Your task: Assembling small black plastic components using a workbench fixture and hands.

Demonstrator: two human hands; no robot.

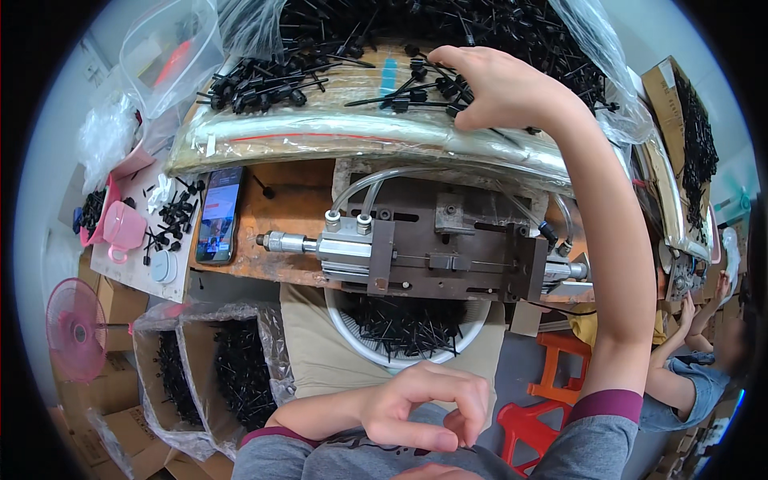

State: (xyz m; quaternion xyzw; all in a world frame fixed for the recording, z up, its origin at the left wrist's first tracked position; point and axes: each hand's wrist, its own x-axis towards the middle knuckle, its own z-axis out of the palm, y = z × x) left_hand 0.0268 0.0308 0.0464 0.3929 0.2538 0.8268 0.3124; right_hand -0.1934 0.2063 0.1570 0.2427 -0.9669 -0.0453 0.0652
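Observation:
My right hand (500, 84) reaches over a heap of black plastic parts with thin stems (424, 88). Its thumb and index finger are spread wide, touching or just above the loose parts, with nothing visibly gripped between them. Close to my body, my left hand (432, 404) hovers above my lap, its fingers loosely bent and the thumb apart from the index finger. I see nothing in it. Between the hands, a metal clamping fixture (448, 256) with pneumatic cylinders (346, 250) and clear air hoses (400, 172) sits on the bench.
Below the bench edge, a white basket (340, 328) contains black stems. Plastic-lined boxes (188, 360) of parts stand at left, near a pink fan (78, 330). A phone (219, 216) lies beside loose parts and a pink cup (124, 224). Red stools (528, 432) and another person (692, 384) are at right.

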